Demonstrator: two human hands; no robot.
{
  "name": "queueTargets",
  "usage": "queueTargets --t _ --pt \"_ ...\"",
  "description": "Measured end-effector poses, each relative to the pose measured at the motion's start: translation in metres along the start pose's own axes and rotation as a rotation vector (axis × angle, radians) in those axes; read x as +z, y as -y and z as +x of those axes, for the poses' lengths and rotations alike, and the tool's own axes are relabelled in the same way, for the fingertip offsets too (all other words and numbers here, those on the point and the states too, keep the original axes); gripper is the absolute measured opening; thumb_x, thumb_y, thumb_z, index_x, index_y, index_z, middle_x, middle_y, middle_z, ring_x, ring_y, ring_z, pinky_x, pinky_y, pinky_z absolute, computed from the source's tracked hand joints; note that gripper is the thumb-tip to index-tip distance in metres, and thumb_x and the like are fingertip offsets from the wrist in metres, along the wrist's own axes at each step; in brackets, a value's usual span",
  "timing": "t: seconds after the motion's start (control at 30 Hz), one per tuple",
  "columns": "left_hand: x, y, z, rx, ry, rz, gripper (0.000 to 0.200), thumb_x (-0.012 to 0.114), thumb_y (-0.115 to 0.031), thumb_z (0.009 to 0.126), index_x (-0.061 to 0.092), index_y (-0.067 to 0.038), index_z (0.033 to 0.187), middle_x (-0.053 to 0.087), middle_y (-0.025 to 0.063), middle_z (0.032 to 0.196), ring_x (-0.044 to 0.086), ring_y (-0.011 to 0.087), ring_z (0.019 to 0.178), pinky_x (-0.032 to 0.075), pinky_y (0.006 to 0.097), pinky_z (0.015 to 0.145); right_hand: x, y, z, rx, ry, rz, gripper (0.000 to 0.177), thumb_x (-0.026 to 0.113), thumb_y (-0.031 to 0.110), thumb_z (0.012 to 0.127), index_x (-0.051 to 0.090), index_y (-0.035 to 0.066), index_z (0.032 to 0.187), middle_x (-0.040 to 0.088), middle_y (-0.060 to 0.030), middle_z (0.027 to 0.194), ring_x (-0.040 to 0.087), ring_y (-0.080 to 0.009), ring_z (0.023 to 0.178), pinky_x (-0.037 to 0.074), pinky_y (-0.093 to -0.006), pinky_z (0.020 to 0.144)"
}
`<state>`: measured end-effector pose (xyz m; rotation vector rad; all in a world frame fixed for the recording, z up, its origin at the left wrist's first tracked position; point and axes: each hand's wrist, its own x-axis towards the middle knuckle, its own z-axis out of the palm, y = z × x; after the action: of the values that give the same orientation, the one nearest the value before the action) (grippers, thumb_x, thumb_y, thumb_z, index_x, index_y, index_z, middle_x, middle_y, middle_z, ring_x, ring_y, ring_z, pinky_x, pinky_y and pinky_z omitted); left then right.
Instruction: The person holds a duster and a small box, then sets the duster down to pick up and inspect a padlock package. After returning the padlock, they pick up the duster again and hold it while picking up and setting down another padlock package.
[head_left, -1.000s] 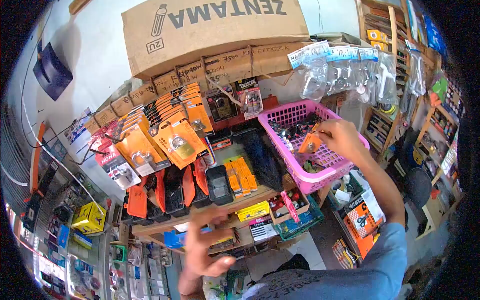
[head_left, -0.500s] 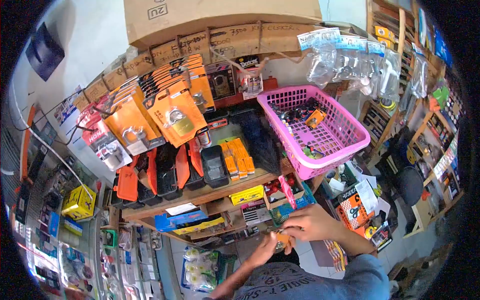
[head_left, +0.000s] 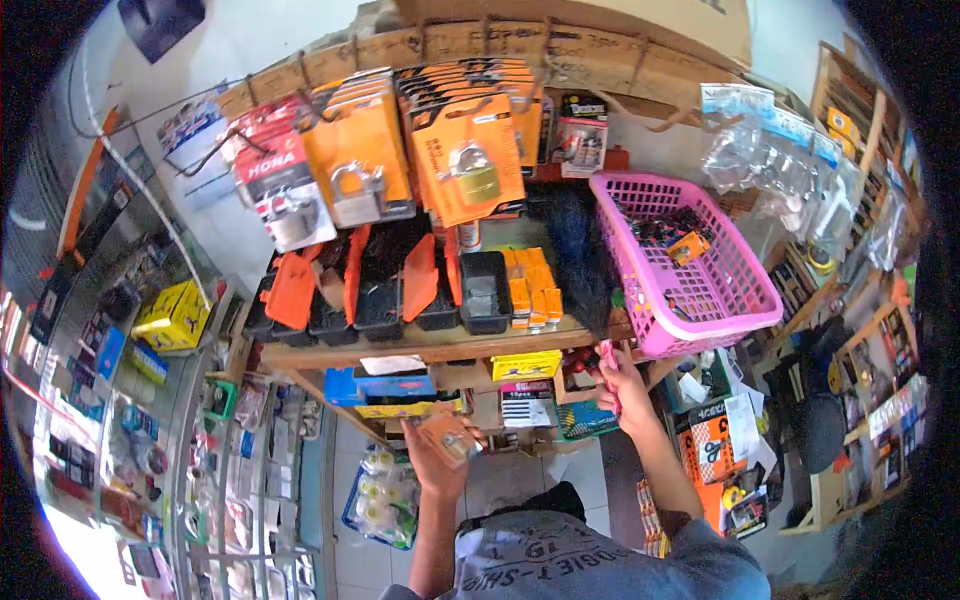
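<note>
My left hand (head_left: 437,462) is closed around a small orange package (head_left: 449,436) with a clear front, below the shelf's front edge. Further right, my right hand (head_left: 625,388) grips a thin pink item (head_left: 609,372) held upright near the shelf edge, under the pink basket (head_left: 655,318). Orange carded padlocks (head_left: 468,160) hang above the shelf. Beneath them stand black bins with orange lids (head_left: 420,277) and a row of small orange boxes (head_left: 532,290).
A glass display case (head_left: 190,450) runs along the left side. A yellow box (head_left: 173,315) sits on it. Bagged fittings (head_left: 780,165) hang at upper right. A bag of white items (head_left: 382,500) lies on the floor. The wooden shelf edge (head_left: 440,348) crosses in front.
My hands have moved apart. The left has gone left with the orange package, and the right has risen to take hold of the pink item. The view has shifted.
</note>
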<state>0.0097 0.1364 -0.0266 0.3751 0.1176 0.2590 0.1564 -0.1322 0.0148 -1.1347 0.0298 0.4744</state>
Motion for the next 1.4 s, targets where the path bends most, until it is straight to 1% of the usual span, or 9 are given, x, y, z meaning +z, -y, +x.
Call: queueTargets --t 0.2,0.33,0.57,0.7,0.8,1.2,1.27,1.3,1.4 --pt "-0.025 -0.04 -0.005 0.264 -0.124 -0.051 0.069 0.033 -0.065 0.094 0.054 -0.004 0.117 0.063 0.0151 0.095 0.063 0.0337 0.083 0.052 0.0456 0.073 0.017 -0.04 -0.041 -0.339 -0.031 -0.246 0.055 0.053 0.039 0.098 0.039 0.009 0.142 0.042 0.0047 0.063 0.032 -0.0024 0.043 0.024 -0.0196 0.037" --pt "-0.029 -0.057 -0.004 0.363 -0.124 -0.097 0.067 0.036 -0.065 0.093 0.053 -0.006 0.12 0.061 0.016 0.108 0.061 0.0366 0.096 0.05 0.0517 0.081 -0.027 -0.105 -0.09 -0.223 0.19 -0.455 0.036 0.054 0.039 0.097 0.057 0.005 0.109 0.055 -0.0002 0.073 0.047 -0.0056 0.054 0.037 -0.022 0.047" --pt "-0.044 -0.058 0.004 0.404 -0.013 0.258 0.061 0.037 -0.056 0.096 0.052 -0.005 0.124 0.056 0.0191 0.127 0.054 0.0396 0.119 0.042 0.0546 0.101 -0.032 -0.105 -0.122 0.136 0.627 -0.737 0.05 0.057 0.014 0.096 0.043 0.005 0.143 0.064 -0.0029 0.106 0.056 -0.0096 0.087 0.044 -0.023 0.085" --pt "-0.038 -0.057 0.002 0.308 -0.107 -0.281 0.058 0.037 -0.051 0.098 0.043 -0.006 0.134 0.052 0.0187 0.134 0.054 0.0364 0.119 0.041 0.05 0.104 -0.011 -0.086 -0.125 0.084 0.571 -0.817 0.051 0.057 0.025 0.098 0.043 0.001 0.141 0.065 -0.0081 0.115 0.056 -0.01 0.098 0.043 -0.0259 0.09" --pt "-0.058 -0.054 0.006 0.314 0.291 -0.055 0.063 0.032 -0.052 0.099 0.04 -0.006 0.142 0.049 0.0176 0.139 0.052 0.0352 0.122 0.04 0.0489 0.105 -0.021 -0.073 -0.12 0.123 0.624 -0.847 0.051 0.059 0.021 0.097 0.043 0.002 0.141 0.064 -0.0093 0.12 0.055 -0.0108 0.106 0.041 -0.0276 0.096" --pt "-0.036 -0.056 -0.006 0.305 -0.137 -0.175 0.07 0.032 -0.059 0.096 0.039 -0.005 0.14 0.048 0.0187 0.138 0.05 0.0364 0.123 0.038 0.0522 0.106 -0.02 -0.061 -0.104 0.093 0.656 -0.905 0.05 0.059 0.015 0.096 0.043 0.005 0.142 0.065 -0.0115 0.122 0.057 -0.011 0.107 0.042 -0.0258 0.094" --pt "-0.049 -0.053 0.0 0.475 -0.2 1.194 0.068 0.031 -0.057 0.097 0.041 -0.007 0.141 0.05 0.0146 0.137 0.05 0.0313 0.125 0.037 0.0511 0.107 -0.022 -0.06 -0.101 0.106 0.785 -0.948 0.05 0.059 0.015 0.096 0.043 0.004 0.142 0.065 -0.0117 0.122 0.057 -0.0109 0.106 0.042 -0.0256 0.093" --pt "-0.045 -0.055 -0.002 0.477 -0.205 1.194 0.068 0.031 -0.057 0.097 0.041 -0.007 0.141 0.05 0.0146 0.137 0.05 0.0313 0.125 0.037 0.0511 0.107 -0.026 -0.065 -0.101 0.123 0.677 -0.904 0.05 0.06 0.016 0.095 0.043 0.004 0.141 0.064 -0.0119 0.122 0.057 -0.0108 0.107 0.042 -0.0258 0.094" --pt "-0.018 -0.06 -0.012 0.296 -0.121 -0.197 0.065 0.031 -0.057 0.097 0.047 -0.007 0.137 0.055 0.0135 0.132 0.054 0.0314 0.12 0.038 0.0515 0.104 -0.025 -0.067 -0.103 0.144 0.627 -0.863 0.051 0.06 0.018 0.095 0.044 0.003 0.141 0.064 -0.0124 0.121 0.057 -0.0109 0.107 0.042 -0.0262 0.094"
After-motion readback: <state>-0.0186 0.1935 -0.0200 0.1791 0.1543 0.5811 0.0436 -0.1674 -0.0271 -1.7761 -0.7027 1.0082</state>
